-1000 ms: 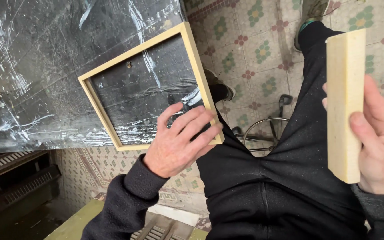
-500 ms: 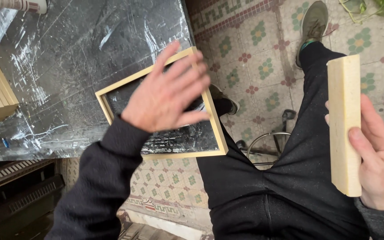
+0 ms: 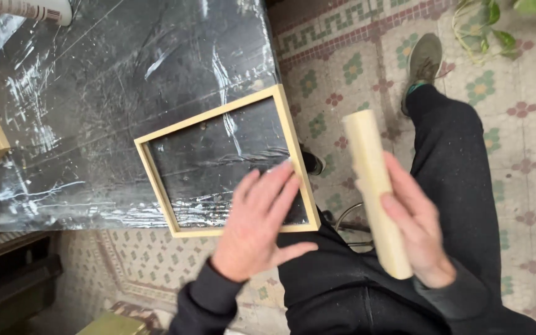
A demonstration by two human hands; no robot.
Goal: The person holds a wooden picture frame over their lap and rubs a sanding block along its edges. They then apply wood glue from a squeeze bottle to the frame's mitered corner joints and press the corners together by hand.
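We see the wooden frame (image 3: pixel 224 166) lying flat at the near right corner of the table (image 3: pixel 94 93), which is covered in black plastic sheet. The frame's near right corner overhangs the table's edge, and it sits skewed to that edge, its long sides running from near left to far right.

Our left hand (image 3: pixel 257 226) spreads flat, fingers apart and gripping nothing, over the frame's near right corner; whether the palm presses on the wood or floats just above it we cannot tell. Our right hand (image 3: pixel 418 226) is wrapped around the lower half of a pale wooden block (image 3: pixel 375 186), thumb across its face. The block stands nearly upright, its long axis leaning slightly left at the top, off the table and over our dark trouser leg.

So the frame lies to the left of the block, past the table's right edge, and the left hand is much the nearer to it. The two hands are apart, near each other.
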